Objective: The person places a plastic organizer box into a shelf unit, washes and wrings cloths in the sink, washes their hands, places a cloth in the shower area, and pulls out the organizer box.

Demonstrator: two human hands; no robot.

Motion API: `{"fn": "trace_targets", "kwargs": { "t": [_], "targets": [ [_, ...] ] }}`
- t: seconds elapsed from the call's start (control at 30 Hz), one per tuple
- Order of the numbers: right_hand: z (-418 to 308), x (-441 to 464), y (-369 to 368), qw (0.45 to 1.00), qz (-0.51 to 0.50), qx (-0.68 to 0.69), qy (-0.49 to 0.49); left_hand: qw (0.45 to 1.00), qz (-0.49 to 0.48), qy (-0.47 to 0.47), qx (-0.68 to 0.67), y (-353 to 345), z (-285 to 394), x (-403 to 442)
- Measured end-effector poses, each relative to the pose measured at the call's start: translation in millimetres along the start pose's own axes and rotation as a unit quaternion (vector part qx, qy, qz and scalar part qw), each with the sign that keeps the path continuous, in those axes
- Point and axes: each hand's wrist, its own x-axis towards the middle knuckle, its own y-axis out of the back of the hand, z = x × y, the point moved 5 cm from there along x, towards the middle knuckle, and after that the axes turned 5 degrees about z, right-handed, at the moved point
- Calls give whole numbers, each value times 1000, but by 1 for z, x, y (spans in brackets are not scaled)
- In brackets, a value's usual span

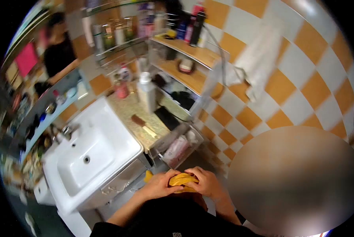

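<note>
A bunched yellow cloth (182, 180) is held between my two hands, close to my body at the bottom centre. My left hand (160, 186) grips its left side, thumb and fingers closed around the folds. On the right side, my right hand (204, 182) has its fingers curled over the top of the same cloth. Another small yellow piece (148, 176) shows just past my left hand; whether it joins the cloth I cannot tell. Left of my hands stands the white sink (118, 138), with its bare basin and drain visible.
A hairbrush (143, 125) and a white pump bottle (146, 93) stand on the speckled counter (125, 110). Wooden shelves (192, 51) with bottles rise behind. A white towel (260, 55) hangs on the tiled wall. A mirror (39, 79) is at left; a blurred oval covers the lower right.
</note>
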Motion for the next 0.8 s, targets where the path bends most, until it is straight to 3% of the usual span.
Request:
{"fn": "trace_targets", "kwargs": {
  "t": [0.13, 0.2, 0.3, 0.4, 0.47, 0.67, 0.8],
  "targets": [
    [18, 45, 4, 995, -40, -2, 93, 994, 52, 92, -3, 3, 0, 4],
    [16, 63, 5, 985, -56, 16, 164, 993, 73, 89, 15, 3, -3, 10],
    [20, 81, 5, 977, -102, 89, 163, 986, 128, 99, 31, 6, 4, 17],
    [29, 83, -6, 955, -255, 147, 42, 910, 328, -12, 255, 15, 28, 9],
    [28, 79, -25, 930, -318, 178, 50, 873, 365, 56, 319, 8, 29, -3],
    [16, 38, -75, 781, -555, 285, 34, 799, 554, 216, 89, -49, 17, -73],
    [18, 18, -101, 752, -586, 67, 294, 815, 507, 272, -68, -89, 43, -100]
  ]
}}
